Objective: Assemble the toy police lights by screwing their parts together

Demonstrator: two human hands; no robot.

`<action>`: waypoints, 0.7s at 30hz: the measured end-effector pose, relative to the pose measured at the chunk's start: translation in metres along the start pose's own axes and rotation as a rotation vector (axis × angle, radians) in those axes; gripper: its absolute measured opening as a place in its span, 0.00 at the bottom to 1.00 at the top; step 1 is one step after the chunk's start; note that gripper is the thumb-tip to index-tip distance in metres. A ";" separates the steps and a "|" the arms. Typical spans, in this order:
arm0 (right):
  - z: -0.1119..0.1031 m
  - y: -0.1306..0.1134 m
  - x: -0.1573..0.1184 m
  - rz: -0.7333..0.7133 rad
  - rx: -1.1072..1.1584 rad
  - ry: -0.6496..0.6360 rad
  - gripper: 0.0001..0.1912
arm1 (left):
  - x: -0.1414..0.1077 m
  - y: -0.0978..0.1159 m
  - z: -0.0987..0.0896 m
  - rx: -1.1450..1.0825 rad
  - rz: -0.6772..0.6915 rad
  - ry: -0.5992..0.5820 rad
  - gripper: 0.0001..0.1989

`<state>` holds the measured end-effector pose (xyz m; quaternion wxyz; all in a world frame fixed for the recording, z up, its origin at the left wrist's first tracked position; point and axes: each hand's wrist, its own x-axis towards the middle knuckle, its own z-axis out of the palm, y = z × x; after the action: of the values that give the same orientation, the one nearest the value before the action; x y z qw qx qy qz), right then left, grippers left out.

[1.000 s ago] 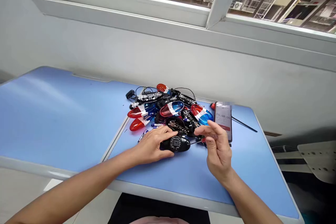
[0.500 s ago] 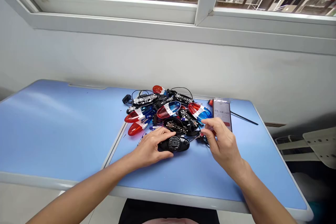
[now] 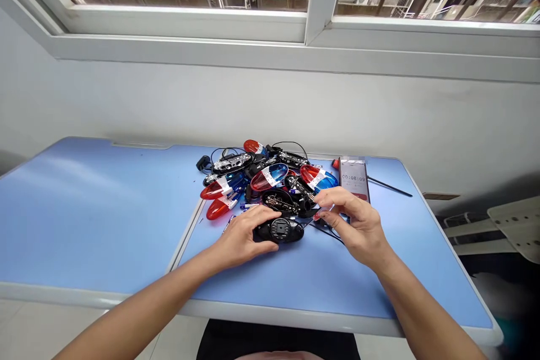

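With thumb and fingers around its left end, my left hand [image 3: 248, 236] grips a black oval light housing [image 3: 291, 232] on the blue table. A round grooved disc shows on the housing's upper face. My right hand [image 3: 354, 225] pinches a small screwdriver [image 3: 310, 221]; its thin shaft slants down to the housing's right end. The fingers cover most of the handle. Just behind lies a heap of parts: red-and-blue lenses [image 3: 269, 177], an open black housing with a circuit board [image 3: 279, 201], and black cables.
A phone [image 3: 354, 178] showing a running timer lies right of the heap, with a black strip [image 3: 390, 186] beside it. A seam [image 3: 179, 253] divides the blue tabletop [image 3: 105, 225]. Wall and window stand behind; a white chair [image 3: 506, 230] is at the right.
My right hand has shifted slightly left and turned, with the screwdriver still at the housing's right end. My left hand keeps its hold. The view has tilted slightly upward.
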<state>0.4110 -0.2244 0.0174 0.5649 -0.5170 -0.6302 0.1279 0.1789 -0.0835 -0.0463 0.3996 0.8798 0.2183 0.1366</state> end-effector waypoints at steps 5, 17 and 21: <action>-0.003 0.000 0.003 -0.052 -0.016 -0.020 0.16 | 0.001 0.000 -0.001 -0.001 0.012 0.003 0.29; 0.011 0.006 -0.006 -0.058 -0.037 0.100 0.21 | 0.001 0.001 -0.001 -0.009 0.021 0.003 0.27; 0.012 0.007 -0.007 0.018 -0.033 0.081 0.19 | 0.001 0.001 -0.001 -0.019 0.020 -0.003 0.28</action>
<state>0.4031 -0.2223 0.0045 0.5801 -0.5368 -0.6042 0.1015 0.1795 -0.0822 -0.0449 0.4070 0.8782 0.2076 0.1414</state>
